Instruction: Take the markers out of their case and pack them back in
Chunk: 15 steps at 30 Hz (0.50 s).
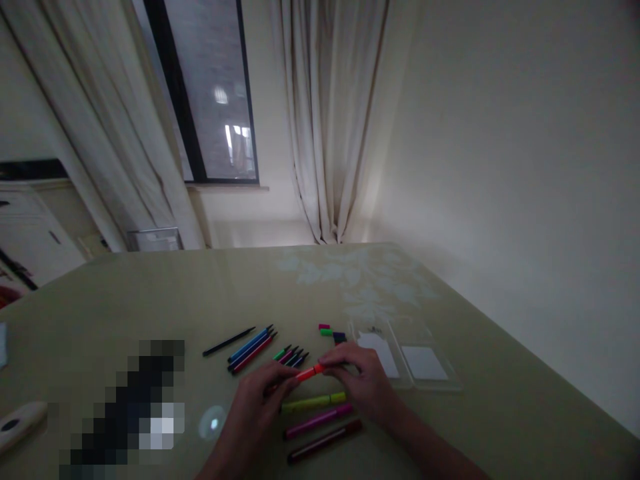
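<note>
Between my two hands is an orange-red felt-tip pen [307, 373]. My left hand [257, 395] pinches its barrel, while the fingertips of my right hand [364, 381] grip the cap end. Below them lie three capped pens: yellow [315, 403], magenta [319, 421] and dark red [325, 443]. Several uncapped pens lie beyond my left hand, among them a black one [229, 341], a blue one [250, 344] and a red one [254, 354]. Loose caps rest past my right hand: pink [324, 327], green [326, 332] and dark blue [339, 336]. My right hand partly hides that area.
An open clear plastic case [453, 385] with white paper [425, 363] lies to the right. On the left are a blurred-out dark object [123, 400] and a white oval object [23, 425]. The greenish table [200, 287] meets a wall at right; curtains and a window stand behind.
</note>
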### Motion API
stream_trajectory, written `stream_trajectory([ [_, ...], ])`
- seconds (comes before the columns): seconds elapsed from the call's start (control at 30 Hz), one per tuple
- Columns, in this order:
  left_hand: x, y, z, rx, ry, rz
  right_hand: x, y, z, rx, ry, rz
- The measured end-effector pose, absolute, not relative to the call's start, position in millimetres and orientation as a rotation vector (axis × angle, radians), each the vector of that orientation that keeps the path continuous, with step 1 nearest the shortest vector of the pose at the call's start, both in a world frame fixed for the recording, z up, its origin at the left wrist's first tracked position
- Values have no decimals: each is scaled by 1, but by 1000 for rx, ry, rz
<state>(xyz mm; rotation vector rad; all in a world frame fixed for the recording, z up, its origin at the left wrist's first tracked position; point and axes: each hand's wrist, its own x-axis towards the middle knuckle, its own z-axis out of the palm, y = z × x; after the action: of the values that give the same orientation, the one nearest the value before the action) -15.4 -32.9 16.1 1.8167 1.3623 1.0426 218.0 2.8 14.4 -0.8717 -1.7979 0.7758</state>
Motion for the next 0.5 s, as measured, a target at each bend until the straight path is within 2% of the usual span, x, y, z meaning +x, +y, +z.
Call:
stream_trajectory([
  [0.13, -13, -34, 15, 1904, 1365, 955, 219, 5, 17, -941, -1856, 790],
  [0.33, -1, -43, 12, 2219, 1389, 772, 215, 15, 16, -1217, -2118, 366],
  [0.5, -6, -40, 11, 2253, 1402, 668, 213, 18, 9, -1390, -2246, 281],
])
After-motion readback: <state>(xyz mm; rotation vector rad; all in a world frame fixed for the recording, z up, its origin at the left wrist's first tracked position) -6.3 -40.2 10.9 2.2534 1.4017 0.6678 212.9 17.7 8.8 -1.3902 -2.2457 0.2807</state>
